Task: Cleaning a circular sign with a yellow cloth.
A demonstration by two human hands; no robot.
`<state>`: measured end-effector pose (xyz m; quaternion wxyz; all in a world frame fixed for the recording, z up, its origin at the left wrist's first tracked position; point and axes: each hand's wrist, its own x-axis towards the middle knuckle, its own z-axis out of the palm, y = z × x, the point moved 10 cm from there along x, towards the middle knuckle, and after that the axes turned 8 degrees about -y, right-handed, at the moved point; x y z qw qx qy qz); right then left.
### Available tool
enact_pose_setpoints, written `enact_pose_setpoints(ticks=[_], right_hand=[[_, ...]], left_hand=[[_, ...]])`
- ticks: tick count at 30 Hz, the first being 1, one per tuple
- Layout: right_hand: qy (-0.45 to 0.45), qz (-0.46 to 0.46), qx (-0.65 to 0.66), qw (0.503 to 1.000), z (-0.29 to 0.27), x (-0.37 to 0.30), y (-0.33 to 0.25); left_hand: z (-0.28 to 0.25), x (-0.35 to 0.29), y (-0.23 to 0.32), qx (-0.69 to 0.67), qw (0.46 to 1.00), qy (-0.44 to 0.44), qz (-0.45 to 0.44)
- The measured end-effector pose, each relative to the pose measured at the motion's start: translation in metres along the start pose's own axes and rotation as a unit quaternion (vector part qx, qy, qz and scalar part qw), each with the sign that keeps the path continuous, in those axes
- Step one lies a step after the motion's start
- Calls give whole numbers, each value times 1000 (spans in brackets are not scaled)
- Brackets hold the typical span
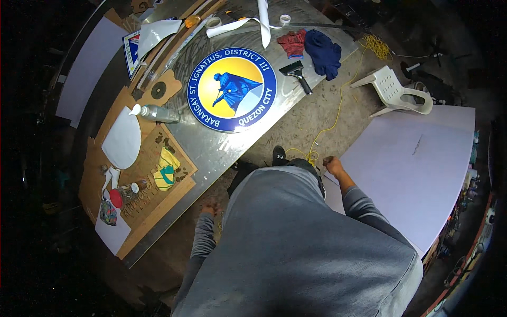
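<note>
My left hand [211, 207] hangs low beside my body, off the edge of the metal table [211, 158]; it is smeared and its fingers do not show clearly. On my other side, my right hand [332, 166] is closed, its fingers curled in, close to the corner of a large white board [417, 158]. What it holds, if anything, is hidden. A round sign [232, 90] with a blue lettered rim and a blue figure on yellow lies flat on the table ahead, apart from both hands. A black-handled squeegee [297, 75] lies right of it.
A spray bottle [156, 113], a yellow-green cloth [166, 170] and a jar [127, 191] rest on cardboard at left. Dark blue cloth [322, 54] and red cloth [292, 44] lie at the table's far right. A white plastic chair [393, 92] and yellow cord [338, 108] are on the floor.
</note>
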<state>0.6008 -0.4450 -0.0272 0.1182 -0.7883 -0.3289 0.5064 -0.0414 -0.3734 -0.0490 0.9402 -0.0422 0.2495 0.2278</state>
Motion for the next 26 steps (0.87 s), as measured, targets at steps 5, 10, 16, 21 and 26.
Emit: enact_pose_setpoints(ticks=[5,10,16,21,26], right_hand=[[-14,22,16,1000,-9,6,53],[-41,9,68,997,-26,29,38],[-18,-56,122,991,-59,56,-2],[-19,-57,115,992,-54,69,17],[-39,17,17,999,-32,67,62]], left_hand=[[20,-54,-34,103,825,555,35],[126,14,-19,459,755,464,-62],[150,48,-8,514,774,365,62],[113,23,-20,442,795,410,61],[79,4,-49,290,819,490,65]])
